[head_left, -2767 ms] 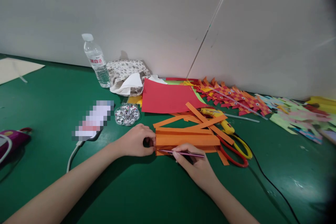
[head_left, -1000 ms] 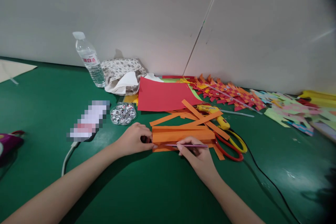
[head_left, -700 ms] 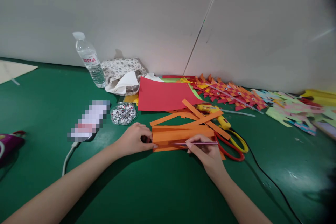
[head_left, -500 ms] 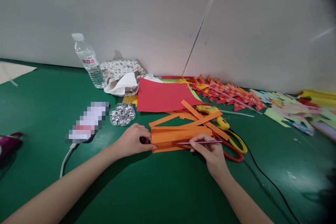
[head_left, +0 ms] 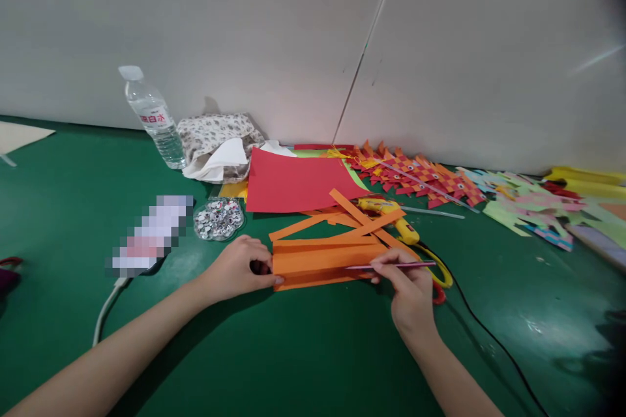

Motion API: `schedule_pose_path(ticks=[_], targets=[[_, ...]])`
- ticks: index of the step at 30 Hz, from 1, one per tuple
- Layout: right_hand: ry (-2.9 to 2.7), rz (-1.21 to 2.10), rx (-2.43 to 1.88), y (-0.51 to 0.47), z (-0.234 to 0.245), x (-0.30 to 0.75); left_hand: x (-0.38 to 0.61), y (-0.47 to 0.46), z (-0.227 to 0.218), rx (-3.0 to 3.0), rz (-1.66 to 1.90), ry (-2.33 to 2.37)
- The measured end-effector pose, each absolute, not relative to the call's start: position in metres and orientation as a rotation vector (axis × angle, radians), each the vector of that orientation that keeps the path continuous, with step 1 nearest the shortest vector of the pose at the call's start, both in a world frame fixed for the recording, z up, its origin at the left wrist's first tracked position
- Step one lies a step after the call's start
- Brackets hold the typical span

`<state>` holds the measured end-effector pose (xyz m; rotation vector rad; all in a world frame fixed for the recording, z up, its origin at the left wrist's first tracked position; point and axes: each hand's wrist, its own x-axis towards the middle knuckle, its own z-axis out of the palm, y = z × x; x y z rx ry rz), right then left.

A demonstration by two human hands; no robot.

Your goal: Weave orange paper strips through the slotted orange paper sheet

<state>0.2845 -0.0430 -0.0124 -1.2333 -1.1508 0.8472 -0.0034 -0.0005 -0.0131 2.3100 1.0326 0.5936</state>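
A folded sheet of orange paper (head_left: 317, 262) lies on the green table in front of me. My left hand (head_left: 243, 265) grips its left end, thumb on the near corner and fingers curled at the edge. In my right hand (head_left: 408, 283) is a thin purple pencil (head_left: 413, 265), held nearly flat with its tip over the right half of the paper. My right fingers cover the sheet's right end. Loose orange strips (head_left: 362, 229) lie crossed just behind it. Beside my right hand, the red and yellow scissor handles (head_left: 443, 273) are partly covered.
Behind the strips are a yellow glue gun (head_left: 405, 229) with a black cord and red paper (head_left: 298, 182). Googly eyes (head_left: 219, 218) in a clear pack, a phone (head_left: 151, 234) on a cable and a water bottle (head_left: 154, 117) stand left. Woven red-orange paper fish (head_left: 420, 176) lie back right.
My right hand has slid to the right along the paper with the pencil, now covering more of the scissor handles. My left hand keeps its hold, and the view has shifted slightly.
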Motion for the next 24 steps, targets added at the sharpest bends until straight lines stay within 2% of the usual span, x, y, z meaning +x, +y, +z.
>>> schedule_pose_path(ticks=[4, 9, 12, 15, 18, 24], targets=[[-1.269, 0.845, -1.095, -0.053, -0.010, 0.266, -0.003, -0.001, -0.013, 2.313, 0.604, 1.060], [-1.687, 0.558, -0.919, -0.070, -0.007, 0.246, 0.000, -0.007, -0.006, 2.003, 0.694, 1.164], [-1.909, 0.472, -0.745, -0.076, -0.008, 0.243, 0.002, -0.012, 0.001, 1.755, 0.880, 1.197], [-1.850, 0.560, -0.720, -0.078, -0.010, 0.237, 0.004, -0.019, 0.006, 1.611, 1.132, 1.225], [-1.645, 0.755, -0.891, -0.077, -0.008, 0.228, 0.010, -0.027, 0.008, 1.621, 1.284, 1.186], [-1.451, 1.091, -1.112, -0.071, -0.005, 0.215, 0.026, -0.042, 0.003, 1.741, 1.091, 0.958]])
